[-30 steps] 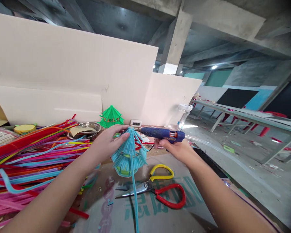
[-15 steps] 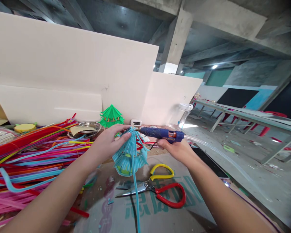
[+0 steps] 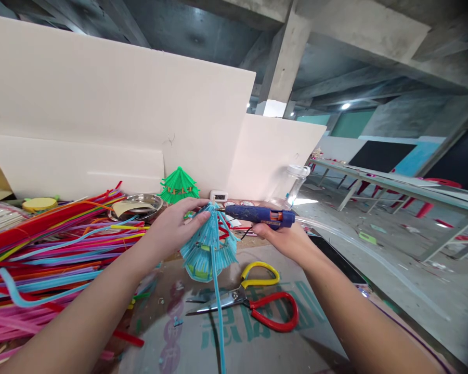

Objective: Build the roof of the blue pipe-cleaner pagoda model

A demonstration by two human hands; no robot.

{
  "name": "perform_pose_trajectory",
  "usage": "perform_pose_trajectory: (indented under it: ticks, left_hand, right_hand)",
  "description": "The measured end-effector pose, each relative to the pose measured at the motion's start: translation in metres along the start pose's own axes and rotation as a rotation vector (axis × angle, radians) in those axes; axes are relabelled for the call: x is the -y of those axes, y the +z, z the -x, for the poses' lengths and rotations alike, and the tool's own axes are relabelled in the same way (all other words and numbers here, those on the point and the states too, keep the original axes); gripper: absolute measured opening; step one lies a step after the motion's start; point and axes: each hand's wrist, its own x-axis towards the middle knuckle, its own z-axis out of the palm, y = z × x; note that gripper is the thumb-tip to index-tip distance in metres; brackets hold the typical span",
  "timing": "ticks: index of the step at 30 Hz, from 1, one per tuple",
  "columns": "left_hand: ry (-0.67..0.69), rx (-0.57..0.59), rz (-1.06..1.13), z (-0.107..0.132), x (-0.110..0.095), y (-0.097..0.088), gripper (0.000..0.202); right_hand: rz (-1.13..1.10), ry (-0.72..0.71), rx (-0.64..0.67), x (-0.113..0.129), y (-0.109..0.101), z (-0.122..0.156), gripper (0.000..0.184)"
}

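My left hand [image 3: 175, 226] grips the top of a light blue tiered tree [image 3: 208, 246] made of straws, held up over the table. A long blue straw [image 3: 218, 317] hangs down from it toward me. My right hand [image 3: 281, 239] is closed around a blue glue gun [image 3: 257, 214], whose nozzle points left at the tree's tip, nearly touching it.
Red- and yellow-handled scissors [image 3: 253, 301] lie on the table [image 3: 327, 332] below the tree. A heap of coloured straws [image 3: 54, 254] fills the left side. A finished green straw tree [image 3: 178, 186], a metal dish [image 3: 136, 205] and white foam boards [image 3: 120, 114] stand behind. A clear jar [image 3: 290, 184] sits right.
The glue gun has moved slightly left, its nozzle closer to the top of the blue tree. My left hand and the tree have barely shifted.
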Motion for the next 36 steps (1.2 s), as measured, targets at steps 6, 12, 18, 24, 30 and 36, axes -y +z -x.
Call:
perform_pose_trajectory:
  ticks: [6, 12, 18, 24, 30, 36]
  left_hand:
    - [-0.011, 0.013, 0.018, -0.0006, -0.0032, -0.0003, 0.044]
    - [-0.019, 0.008, 0.010, -0.0007, -0.0023, -0.0002, 0.045]
    - [0.006, 0.004, 0.006, -0.0005, -0.0009, -0.0002, 0.045]
    - [-0.021, 0.013, 0.047, -0.0001, -0.0026, -0.0004, 0.046]
    - [-0.014, 0.017, 0.043, -0.0005, -0.0022, -0.0003, 0.045]
    - [-0.044, 0.016, 0.068, 0.0009, -0.0035, -0.0011, 0.046]
  right_hand:
    - [-0.029, 0.006, 0.042, -0.0003, 0.0004, 0.0001, 0.025]
    - [-0.044, 0.040, 0.030, -0.0047, 0.0008, 0.0017, 0.025]
    - [-0.038, 0.049, 0.024, -0.0036, 0.0025, 0.0016, 0.024]
    - [-0.003, 0.024, 0.036, -0.0002, 0.0020, 0.0026, 0.022]
    - [0.020, 0.002, 0.041, 0.0025, 0.0003, 0.0050, 0.023]
    - [0.064, -0.033, 0.002, 0.0018, -0.0003, 0.0044, 0.023]
